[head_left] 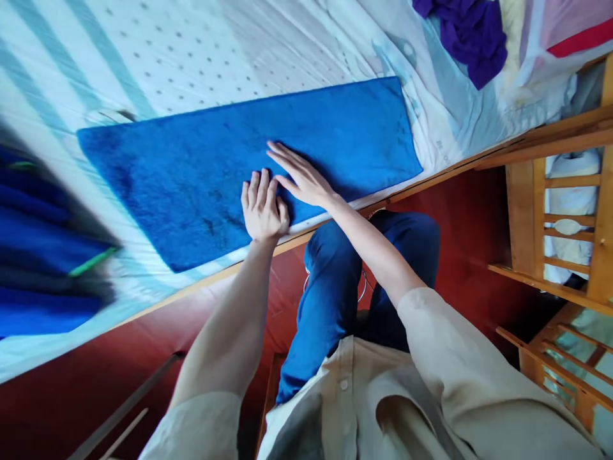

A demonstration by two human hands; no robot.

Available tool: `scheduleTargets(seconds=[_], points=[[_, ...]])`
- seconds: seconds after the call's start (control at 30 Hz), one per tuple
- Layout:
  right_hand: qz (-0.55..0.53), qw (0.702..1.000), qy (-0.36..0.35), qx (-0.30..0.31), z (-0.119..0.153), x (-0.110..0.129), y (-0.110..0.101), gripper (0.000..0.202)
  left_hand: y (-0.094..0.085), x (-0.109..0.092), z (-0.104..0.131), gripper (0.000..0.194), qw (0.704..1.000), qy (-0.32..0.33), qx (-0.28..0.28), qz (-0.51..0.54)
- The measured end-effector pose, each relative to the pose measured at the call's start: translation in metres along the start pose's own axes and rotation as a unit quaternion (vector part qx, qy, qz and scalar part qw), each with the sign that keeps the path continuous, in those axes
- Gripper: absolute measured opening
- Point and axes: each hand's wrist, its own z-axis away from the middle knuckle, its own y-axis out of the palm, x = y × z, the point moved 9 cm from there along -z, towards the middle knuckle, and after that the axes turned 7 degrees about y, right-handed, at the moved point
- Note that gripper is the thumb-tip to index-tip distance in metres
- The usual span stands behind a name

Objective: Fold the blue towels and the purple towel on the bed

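A blue towel [205,185] lies spread flat on the bed, its long side running beside the wooden bed edge. My left hand [263,207] rests palm down on the towel near its front edge, fingers stretched out. Just to the right, my right hand [301,176] reaches across the towel with its fingers extended and close together, the thumb apart. Both hands hold nothing. The fingertips of the two hands are close to each other near the towel's middle.
A patterned bedsheet [191,57] covers the bed. Blue folded cloths [43,249] lie at the left, and a crumpled purple cloth [472,38] at the upper right. A wooden slatted frame [569,217] stands at the right above the red floor [472,211].
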Motion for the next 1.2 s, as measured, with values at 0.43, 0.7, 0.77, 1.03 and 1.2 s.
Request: scheduleTargets(seconds=[0.43,0.7,0.77,1.03,1.2], points=[[0.004,0.969,0.141,-0.205,0.045,-0.223,-0.080,0.060,0.000,0.003,-0.004,0.061,1.000,-0.028,-0.001,0.009],[0.049,0.945,0.213,-0.242,0.063,-0.263,-0.100,0.058,0.006,0.010,-0.003,0.062,0.999,-0.028,0.022,-0.020],[0.049,0.941,0.228,-0.244,0.063,-0.262,-0.099,0.058,0.007,0.012,-0.002,0.062,0.999,-0.029,0.027,-0.029],[0.014,0.936,0.250,-0.247,0.061,-0.250,-0.105,0.061,0.009,0.015,-0.003,0.063,0.997,-0.007,0.034,-0.070],[-0.004,0.937,0.248,-0.246,0.059,-0.257,-0.101,0.066,0.010,0.019,-0.003,0.064,0.994,0.008,0.041,-0.096]])
